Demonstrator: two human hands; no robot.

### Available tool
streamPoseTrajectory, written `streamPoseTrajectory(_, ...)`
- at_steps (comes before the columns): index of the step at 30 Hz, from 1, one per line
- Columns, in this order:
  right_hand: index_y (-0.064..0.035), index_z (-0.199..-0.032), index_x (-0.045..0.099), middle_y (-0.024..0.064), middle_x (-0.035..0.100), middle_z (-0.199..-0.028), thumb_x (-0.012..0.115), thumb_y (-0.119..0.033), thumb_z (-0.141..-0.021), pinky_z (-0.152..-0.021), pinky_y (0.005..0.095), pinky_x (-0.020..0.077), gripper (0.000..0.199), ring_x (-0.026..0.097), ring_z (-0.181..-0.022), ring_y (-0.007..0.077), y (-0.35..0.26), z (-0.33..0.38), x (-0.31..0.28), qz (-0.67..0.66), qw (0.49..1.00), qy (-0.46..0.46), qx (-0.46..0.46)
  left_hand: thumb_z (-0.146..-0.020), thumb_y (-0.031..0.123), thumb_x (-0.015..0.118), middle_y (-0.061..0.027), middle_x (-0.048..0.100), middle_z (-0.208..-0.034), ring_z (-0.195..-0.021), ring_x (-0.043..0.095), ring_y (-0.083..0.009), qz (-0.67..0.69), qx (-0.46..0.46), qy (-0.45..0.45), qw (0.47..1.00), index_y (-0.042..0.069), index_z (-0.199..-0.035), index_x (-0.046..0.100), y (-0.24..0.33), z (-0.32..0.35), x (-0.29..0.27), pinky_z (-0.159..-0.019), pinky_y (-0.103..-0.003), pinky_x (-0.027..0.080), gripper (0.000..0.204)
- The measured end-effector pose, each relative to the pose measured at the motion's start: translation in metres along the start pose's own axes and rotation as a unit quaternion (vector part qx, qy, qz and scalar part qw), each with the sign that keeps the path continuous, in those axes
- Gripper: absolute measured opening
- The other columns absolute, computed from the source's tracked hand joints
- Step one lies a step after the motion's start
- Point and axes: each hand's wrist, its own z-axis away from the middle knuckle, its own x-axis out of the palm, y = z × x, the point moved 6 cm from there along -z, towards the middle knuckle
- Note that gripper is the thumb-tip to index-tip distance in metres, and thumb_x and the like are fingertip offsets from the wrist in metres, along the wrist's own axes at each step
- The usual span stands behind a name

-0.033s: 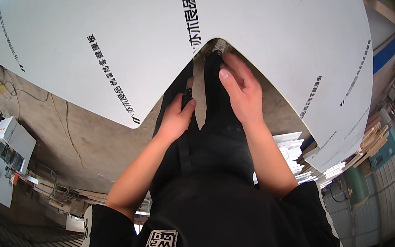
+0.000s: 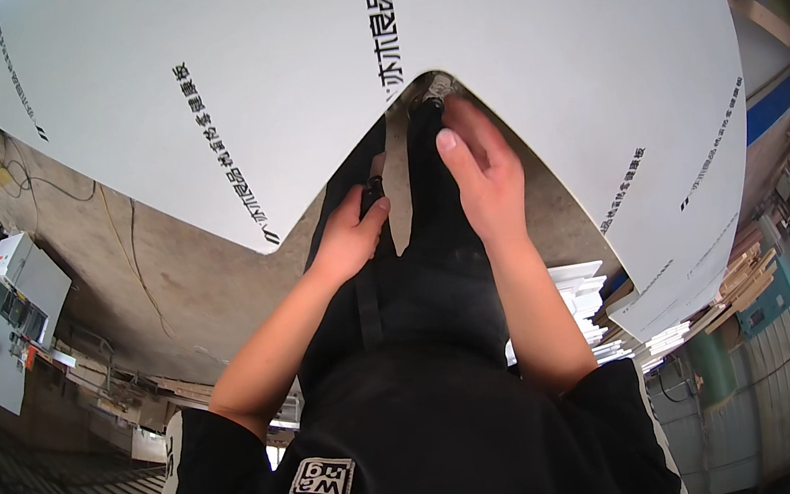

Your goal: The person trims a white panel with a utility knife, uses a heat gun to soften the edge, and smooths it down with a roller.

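My left hand [image 2: 349,238] is closed around a black-handled tool [image 2: 373,193] in front of my left thigh. A short flat brownish end sticks up from the handle; its exact kind I cannot make out. My right hand [image 2: 489,178] holds nothing, its thumb apart from the fingers, which are slightly blurred. Its fingertips are close to the edge of a large white board [image 2: 309,67] with dark print. Whether they touch that edge I cannot tell. The board's near edge shows as a notch around my legs.
At the left stands a white machine [image 2: 17,285] on the concrete floor [image 2: 171,268], with a loose cable [image 2: 135,253] nearby. White strips [image 2: 579,297] are stacked right of my hip. Farther right are wood pieces [image 2: 724,292] and a teal box [image 2: 769,304].
Both hands stay in nearly the same place. The gap between my trouser legs looks slightly wider.
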Motion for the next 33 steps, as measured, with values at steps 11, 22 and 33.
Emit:
streamPoseTrajectory(11,-0.0041,-0.118,0.066,0.0081,0.069,-0.112,0.065,-0.044,-0.104,-0.095,0.0398,0.0514,0.042,0.065,-0.103,0.0217,-0.028,-0.026,0.05,-0.272,0.955,0.065,0.099,-0.109,0.026,0.06,0.0036,0.05,-0.071,-0.057,0.047,-0.0056,0.058,0.107,-0.032,0.992,0.007,-0.107,0.055,0.005,0.023,0.02,-0.053,-0.025,0.04,0.019)
streamPoseTrajectory(22,0.0005,-0.127,0.072,0.0024,0.074,-0.108,0.072,-0.019,-0.102,-0.088,0.0233,0.0507,0.032,0.065,-0.098,0.0069,-0.011,0.012,0.011,-0.036,0.995,-0.084,0.027,-0.111,0.026,0.052,-0.0005,0.06,-0.092,-0.076,0.054,-0.0094,0.079,0.233,-0.032,0.969,0.002,-0.13,0.057,0.066,0.051,0.013,-0.07,-0.025,0.046,0.031)
streamPoseTrajectory(33,0.0057,-0.108,0.076,0.0002,0.07,-0.088,0.069,-0.02,-0.105,-0.065,0.022,0.0456,0.027,0.052,-0.072,0.0033,-0.028,0.005,0.005,-0.089,0.996,0.007,0.003,-0.099,0.017,0.072,-0.0141,0.072,-0.099,-0.085,0.071,-0.0225,-0.06,0.305,0.042,0.949,0.002,-0.128,0.056,0.149,0.041,0.038,-0.075,-0.033,0.055,0.037)
